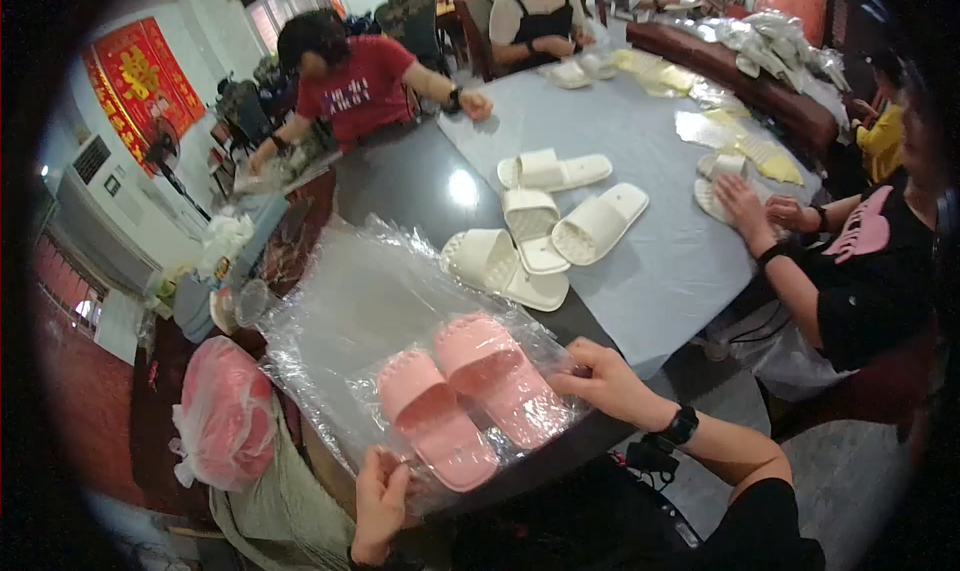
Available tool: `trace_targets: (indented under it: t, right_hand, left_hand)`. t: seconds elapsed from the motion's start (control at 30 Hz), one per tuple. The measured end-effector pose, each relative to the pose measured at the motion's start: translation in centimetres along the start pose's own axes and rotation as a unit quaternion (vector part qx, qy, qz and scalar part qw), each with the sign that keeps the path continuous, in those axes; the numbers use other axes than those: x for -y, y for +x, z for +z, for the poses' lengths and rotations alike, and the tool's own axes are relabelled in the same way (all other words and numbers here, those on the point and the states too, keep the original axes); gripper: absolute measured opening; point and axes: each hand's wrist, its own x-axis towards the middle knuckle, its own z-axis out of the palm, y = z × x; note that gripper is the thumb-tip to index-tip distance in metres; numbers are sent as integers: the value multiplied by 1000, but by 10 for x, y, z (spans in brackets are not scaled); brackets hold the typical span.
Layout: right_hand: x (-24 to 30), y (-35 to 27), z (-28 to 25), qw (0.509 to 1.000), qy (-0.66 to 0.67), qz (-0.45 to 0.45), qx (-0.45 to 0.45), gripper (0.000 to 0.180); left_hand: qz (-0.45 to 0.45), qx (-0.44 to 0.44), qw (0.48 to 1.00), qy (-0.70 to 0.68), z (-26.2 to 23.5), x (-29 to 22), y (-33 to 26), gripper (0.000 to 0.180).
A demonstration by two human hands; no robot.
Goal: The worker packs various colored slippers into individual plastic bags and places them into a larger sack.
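A pair of pink slide slippers (462,443) lies side by side at the table's near edge, toes pointing away from me. Clear film shines over them, so they seem to be inside a clear plastic bag (366,396). My left hand (382,496) is closed on the bag's near left corner, beside the left slipper's heel. At the bag's right edge, my right hand (610,379) pinches the film just beyond the right slipper. Beneath and beyond the pink pair spread more clear plastic bags (345,281). Several cream slide slippers (600,223) lie loosely grouped beyond my hands.
A pale sheet (665,296) covers the table's right part. One co-worker's hands (745,211) hold a cream slipper at the right; people in red and black tops sit across. Yellow and clear packaging (750,146) lies far right. A tied pink bag (228,411) stands left.
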Motion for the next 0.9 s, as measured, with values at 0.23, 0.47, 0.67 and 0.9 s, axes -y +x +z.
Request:
trace_targets:
  t: [0.23,0.47,0.67,0.9]
  right_hand:
    - [76,-32,-10,926,375,18,41,33]
    - [121,-87,29,909,404,-4,99,48]
    - [160,-29,70,906,373,-100,170,43]
    - [233,24,80,875,362,-229,226,32]
  left_hand:
    - [112,-21,962,-250,8,-38,-9,23]
    - [212,104,820,-521,1,0,-98,40]
    - [162,62,919,-355,-34,-8,-87,29]
    - [387,-250,881,-107,-98,-65,-67,41]
